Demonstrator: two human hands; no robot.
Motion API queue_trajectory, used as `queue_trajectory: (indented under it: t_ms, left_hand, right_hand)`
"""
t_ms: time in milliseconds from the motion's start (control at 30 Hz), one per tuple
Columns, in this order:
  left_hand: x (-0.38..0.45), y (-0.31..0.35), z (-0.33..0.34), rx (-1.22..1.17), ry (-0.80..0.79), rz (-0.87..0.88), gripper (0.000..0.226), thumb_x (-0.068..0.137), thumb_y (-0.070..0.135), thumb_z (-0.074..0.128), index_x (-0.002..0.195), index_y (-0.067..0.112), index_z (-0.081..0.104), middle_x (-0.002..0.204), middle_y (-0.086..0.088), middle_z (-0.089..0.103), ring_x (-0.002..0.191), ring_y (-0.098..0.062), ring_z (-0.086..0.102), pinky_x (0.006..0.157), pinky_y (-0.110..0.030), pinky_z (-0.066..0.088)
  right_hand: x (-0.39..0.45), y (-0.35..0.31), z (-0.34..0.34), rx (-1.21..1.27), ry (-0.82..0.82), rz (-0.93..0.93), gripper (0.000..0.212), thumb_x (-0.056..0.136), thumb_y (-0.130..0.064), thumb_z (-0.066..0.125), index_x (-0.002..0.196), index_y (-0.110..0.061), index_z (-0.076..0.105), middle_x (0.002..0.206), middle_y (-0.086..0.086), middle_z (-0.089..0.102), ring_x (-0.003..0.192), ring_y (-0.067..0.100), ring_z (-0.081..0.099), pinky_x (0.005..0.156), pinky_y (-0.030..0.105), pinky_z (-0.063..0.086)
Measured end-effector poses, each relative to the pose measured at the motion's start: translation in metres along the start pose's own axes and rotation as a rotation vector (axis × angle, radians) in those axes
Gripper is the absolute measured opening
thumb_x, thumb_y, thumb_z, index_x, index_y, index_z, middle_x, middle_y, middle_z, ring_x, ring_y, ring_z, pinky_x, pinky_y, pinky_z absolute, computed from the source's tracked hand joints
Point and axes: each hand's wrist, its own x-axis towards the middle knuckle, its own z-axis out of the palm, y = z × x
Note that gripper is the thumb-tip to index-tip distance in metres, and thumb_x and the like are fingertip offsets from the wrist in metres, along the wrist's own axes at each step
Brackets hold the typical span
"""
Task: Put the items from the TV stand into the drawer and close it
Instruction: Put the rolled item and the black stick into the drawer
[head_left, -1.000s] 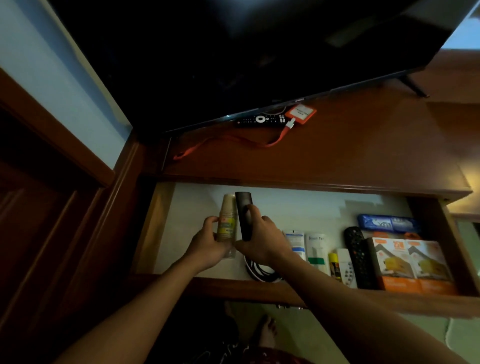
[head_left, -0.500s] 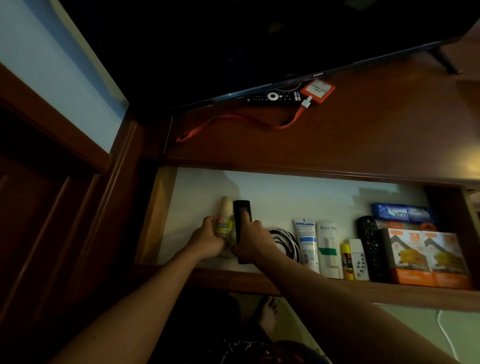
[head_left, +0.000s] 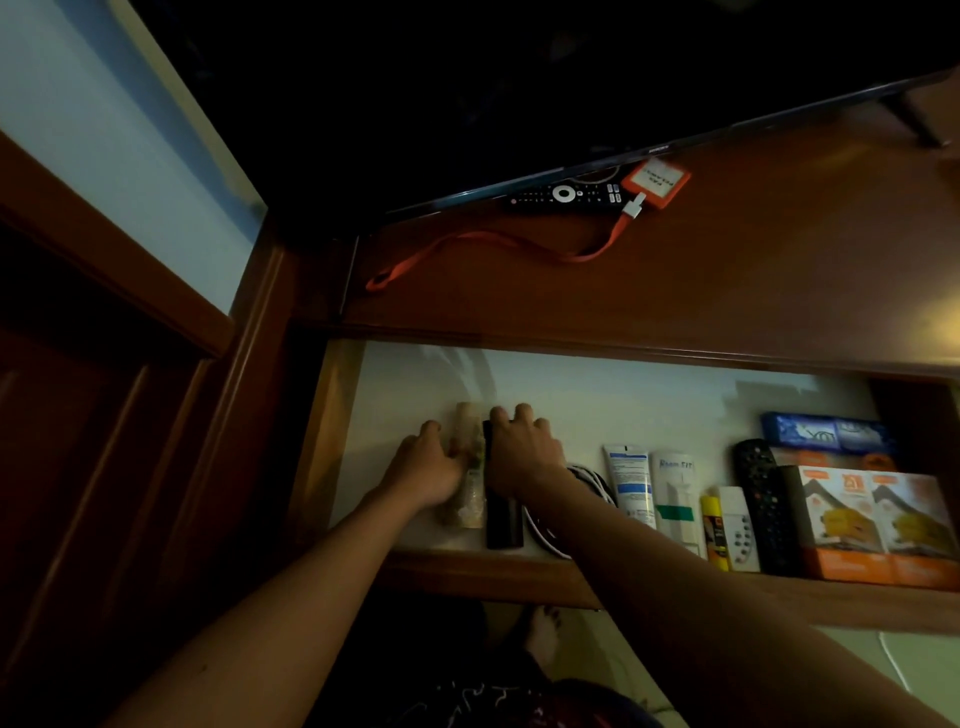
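While both hands are resting inside the open wooden drawer (head_left: 332, 441), two items are lying side by side.
Left hand (head_left: 426, 467) is cupping the pale cylindrical bottle (head_left: 470, 499); right hand (head_left: 522, 452) is pressing, palm down, on the slim black remote (head_left: 503, 519). Closing now risks stranding the orange lanyard (head_left: 483, 244) behind the drawer.

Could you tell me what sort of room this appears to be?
Probably a living room or bedroom at home: a television stands on a wooden TV stand, a remote control lies beneath the screen, and the open drawer holds household odds and ends.
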Motion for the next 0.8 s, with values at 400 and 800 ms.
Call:
queue_trajectory:
  t_ms: [400, 800]
  left_hand:
    - [-0.003, 0.004, -0.002, -0.025, -0.116, 0.004, 0.054, 0.091, 0.029, 0.063, 0.139, 0.028, 0.040, 0.121, -0.010, 0.062, 0.098, -0.031, 0.064, 0.076, -0.044, 0.060]
    - [-0.012, 0.012, 0.009, -0.016, -0.195, -0.004, 0.051, 0.089, 0.028, 0.061, 0.134, 0.032, 0.038, 0.115, -0.004, 0.062, 0.097, -0.027, 0.063, 0.077, -0.043, 0.060]
  right_hand:
    - [0.011, 0.027, 0.012, -0.113, 0.037, -0.057, 0.059, 0.089, -0.023, 0.067, 0.143, -0.018, 0.042, 0.145, 0.010, 0.043, 0.131, 0.037, 0.036, 0.102, 0.055, 0.036]
    - [0.010, 0.037, 0.008, -0.063, 0.050, -0.063, 0.052, 0.093, -0.023, 0.061, 0.142, -0.022, 0.046, 0.143, 0.007, 0.045, 0.129, 0.036, 0.036, 0.101, 0.054, 0.036]
